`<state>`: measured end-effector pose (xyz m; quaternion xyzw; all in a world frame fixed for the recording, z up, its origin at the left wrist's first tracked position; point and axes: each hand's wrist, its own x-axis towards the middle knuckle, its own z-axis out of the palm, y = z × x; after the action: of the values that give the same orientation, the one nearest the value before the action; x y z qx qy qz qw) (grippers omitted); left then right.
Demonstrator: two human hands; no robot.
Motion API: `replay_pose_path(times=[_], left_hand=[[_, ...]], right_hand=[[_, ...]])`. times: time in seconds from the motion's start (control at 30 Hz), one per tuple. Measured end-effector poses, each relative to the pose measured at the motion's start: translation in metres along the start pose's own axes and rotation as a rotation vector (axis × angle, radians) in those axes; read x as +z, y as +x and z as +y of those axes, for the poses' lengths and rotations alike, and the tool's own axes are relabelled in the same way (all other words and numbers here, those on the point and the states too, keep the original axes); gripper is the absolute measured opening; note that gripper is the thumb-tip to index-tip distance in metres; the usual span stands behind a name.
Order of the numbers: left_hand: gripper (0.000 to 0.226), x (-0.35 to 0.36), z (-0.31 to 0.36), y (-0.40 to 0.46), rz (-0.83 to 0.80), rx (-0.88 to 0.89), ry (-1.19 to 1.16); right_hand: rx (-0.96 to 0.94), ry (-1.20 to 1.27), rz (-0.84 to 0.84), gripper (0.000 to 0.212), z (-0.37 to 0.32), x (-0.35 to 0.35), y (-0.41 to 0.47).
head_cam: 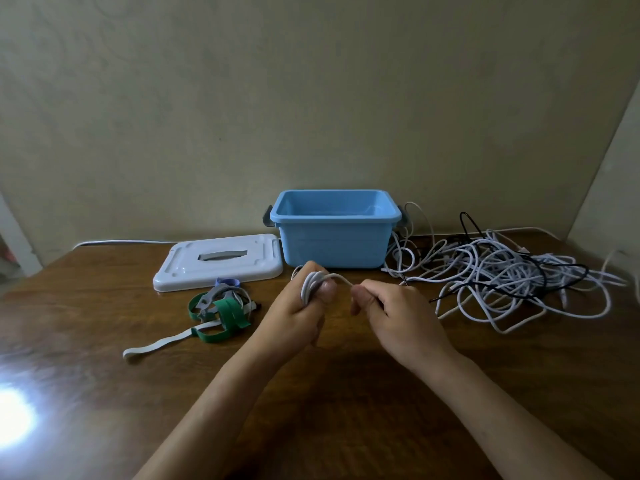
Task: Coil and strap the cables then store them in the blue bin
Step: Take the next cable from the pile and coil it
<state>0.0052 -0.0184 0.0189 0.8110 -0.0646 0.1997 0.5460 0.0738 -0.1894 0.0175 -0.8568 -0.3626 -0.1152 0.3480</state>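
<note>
Thin white cable coil (311, 284) was gripped by curled left hand (298, 317); its free strand was pinched by right hand (391, 315) before open blue plastic bin (332, 244).

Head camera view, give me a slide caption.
Left hand holds a white cable coil; right hand feeds it, blue bin open.

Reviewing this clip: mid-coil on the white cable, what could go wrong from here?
1. The left hand grips the white coil alone; if the right hand pulls its strand too hard, loops may slip off.
2. The straps lie left of both busy hands; reaching for one could let the coil spring open.
3. The tangled cable pile may snag the trailing end.
</note>
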Motion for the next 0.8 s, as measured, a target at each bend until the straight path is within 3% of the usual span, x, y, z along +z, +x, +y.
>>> replay_pose_path(times=[0.1, 0.23, 0.37, 0.57, 0.8], left_hand=[[0.021, 0.003, 0.001, -0.001, -0.015, 0.0, -0.015], [0.021, 0.009, 0.005, -0.001, -0.046, 0.003, 0.026], [0.023, 0.01, 0.003, 0.0, 0.061, -0.015, 0.015], [0.043, 0.004, 0.003, 0.002, 0.209, -0.113, -0.201], [0.033, -0.006, 0.004, 0.003, 0.251, -0.115, -0.411]], right_hand=[[0.001, -0.003, -0.034, 0.037, 0.0, 0.002, 0.0], [-0.02, -0.031, -0.13, 0.038, -0.002, 0.01, -0.001], [-0.034, 0.016, -0.154, 0.04, -0.001, 0.004, 0.002], [0.074, -0.11, -0.302, 0.05, 0.023, -0.001, 0.008], [0.126, -0.113, -0.352, 0.051, 0.051, 0.005, 0.01]])
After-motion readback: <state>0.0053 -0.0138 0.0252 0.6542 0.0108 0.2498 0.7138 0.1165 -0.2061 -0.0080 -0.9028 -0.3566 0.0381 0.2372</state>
